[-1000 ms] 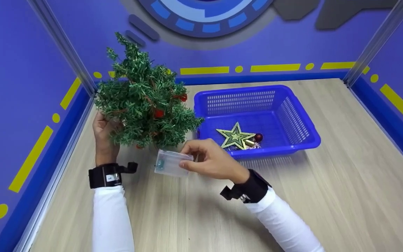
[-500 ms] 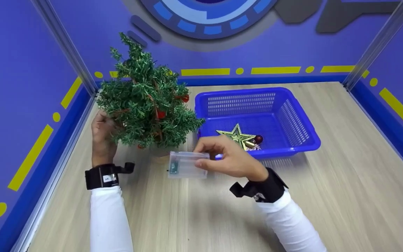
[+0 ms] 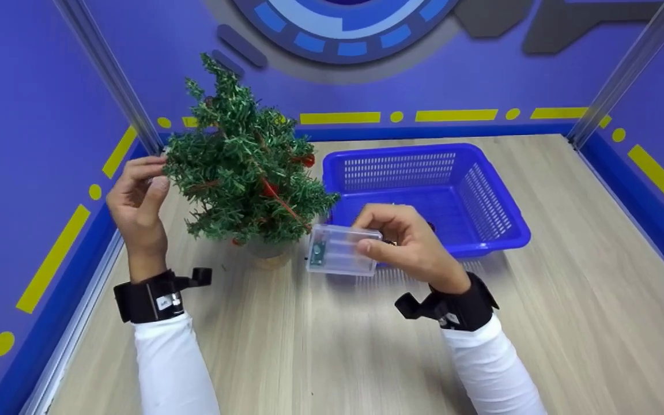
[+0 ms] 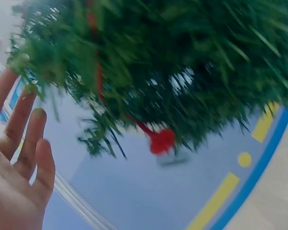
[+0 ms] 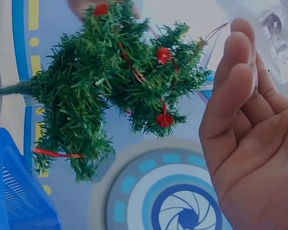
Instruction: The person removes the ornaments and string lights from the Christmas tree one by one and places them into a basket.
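A small green artificial Christmas tree (image 3: 240,167) with red ornaments stands left of centre on its round base (image 3: 271,263). My right hand (image 3: 418,251) pinches a clear plastic battery box (image 3: 340,253) between thumb and fingers, in front of the basket. Inside the box sits a small green circuit board. A thin red wire (image 3: 287,207) runs straight from the tree toward the box. At the tree's left side is my left hand (image 3: 144,213), fingers extended by the outer branches; whether the tips touch them I cannot tell. In the left wrist view a red ornament (image 4: 162,142) hangs from the branches.
A blue plastic basket (image 3: 482,248) stands right of the tree. My right hand mostly hides the decorations in it. Blue wall panels (image 3: 15,144) enclose the wooden table (image 3: 309,357) at left, back and right.
My left hand has drawn out leftward from behind the tree, its fingers now extended. My right hand has carried the battery box rightward, then slightly up, and the red wire now shows stretched.
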`<state>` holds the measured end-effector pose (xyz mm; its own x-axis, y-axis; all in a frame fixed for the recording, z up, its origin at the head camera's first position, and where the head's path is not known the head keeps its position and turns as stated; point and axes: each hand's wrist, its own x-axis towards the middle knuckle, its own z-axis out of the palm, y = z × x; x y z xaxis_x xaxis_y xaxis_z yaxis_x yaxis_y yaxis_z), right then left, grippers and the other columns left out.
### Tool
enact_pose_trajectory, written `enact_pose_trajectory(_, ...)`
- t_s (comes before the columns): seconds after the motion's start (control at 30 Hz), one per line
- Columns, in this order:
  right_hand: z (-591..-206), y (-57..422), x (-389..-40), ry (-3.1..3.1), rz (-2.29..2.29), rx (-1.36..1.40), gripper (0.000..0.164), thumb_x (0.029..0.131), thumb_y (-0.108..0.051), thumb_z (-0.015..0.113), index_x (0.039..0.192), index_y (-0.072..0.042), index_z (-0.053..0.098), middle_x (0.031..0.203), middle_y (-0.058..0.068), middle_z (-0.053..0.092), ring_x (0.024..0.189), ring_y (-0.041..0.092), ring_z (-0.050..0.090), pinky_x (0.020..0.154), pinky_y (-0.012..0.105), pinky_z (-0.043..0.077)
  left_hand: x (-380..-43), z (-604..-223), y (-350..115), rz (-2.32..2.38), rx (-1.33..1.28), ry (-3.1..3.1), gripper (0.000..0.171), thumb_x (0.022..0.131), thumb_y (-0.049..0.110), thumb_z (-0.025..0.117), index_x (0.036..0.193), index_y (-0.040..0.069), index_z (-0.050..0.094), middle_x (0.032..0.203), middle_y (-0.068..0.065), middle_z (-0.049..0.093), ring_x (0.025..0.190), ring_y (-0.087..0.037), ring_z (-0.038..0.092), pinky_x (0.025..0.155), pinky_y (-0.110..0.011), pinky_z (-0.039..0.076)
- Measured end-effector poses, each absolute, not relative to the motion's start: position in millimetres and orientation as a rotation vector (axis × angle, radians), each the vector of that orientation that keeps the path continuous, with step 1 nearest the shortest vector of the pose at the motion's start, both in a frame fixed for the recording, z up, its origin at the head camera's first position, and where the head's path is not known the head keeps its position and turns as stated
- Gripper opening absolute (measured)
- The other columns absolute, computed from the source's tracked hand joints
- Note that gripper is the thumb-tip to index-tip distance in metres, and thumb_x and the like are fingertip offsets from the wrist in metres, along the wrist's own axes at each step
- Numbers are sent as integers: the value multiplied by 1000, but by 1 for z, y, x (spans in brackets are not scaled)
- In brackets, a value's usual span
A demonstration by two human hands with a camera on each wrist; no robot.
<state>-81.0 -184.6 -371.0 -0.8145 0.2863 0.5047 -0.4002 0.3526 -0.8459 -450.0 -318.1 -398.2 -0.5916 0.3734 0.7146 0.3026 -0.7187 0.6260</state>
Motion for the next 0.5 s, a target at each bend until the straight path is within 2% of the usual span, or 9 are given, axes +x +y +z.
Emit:
enact_pose_trajectory(0.13,-372,-184,-81,-2047,1492,91,21,95,-18,68,94,3,65,85,5,68,69,13,65,59,28,55,-447,-393,-319,2517,1391,1203,22,85,3,71,100,-14,69,111,-14,67,109,-30,59,87,-32,47)
enact_pose_trajectory(0.33,-374,-184,-81,-2060,1443,64,19,94,-17,68,93,2,65,84,5,69,69,13,64,59,29,56,-444,-392,-322,2401,1418,1277,23,92,7,64,106,-9,69,133,-15,61,134,-34,47,107,-38,38)
enact_pose_trajectory(0.43,-375,-184,-82,-2076,1431,64,22,95,-20,68,93,1,65,84,8,69,69,14,65,60,30,57,-442,-392,-324,2344,1460,1285,22,92,7,62,105,-10,69,137,-15,60,136,-34,46,110,-39,38)
enact_pose_trajectory(0.5,-375,-184,-82,-2083,1427,63,23,96,-22,68,93,1,65,84,9,69,69,14,65,60,31,57,-442,-392,-325,2335,1482,1263,21,92,5,64,102,-13,69,137,-15,60,133,-36,47,106,-38,41)
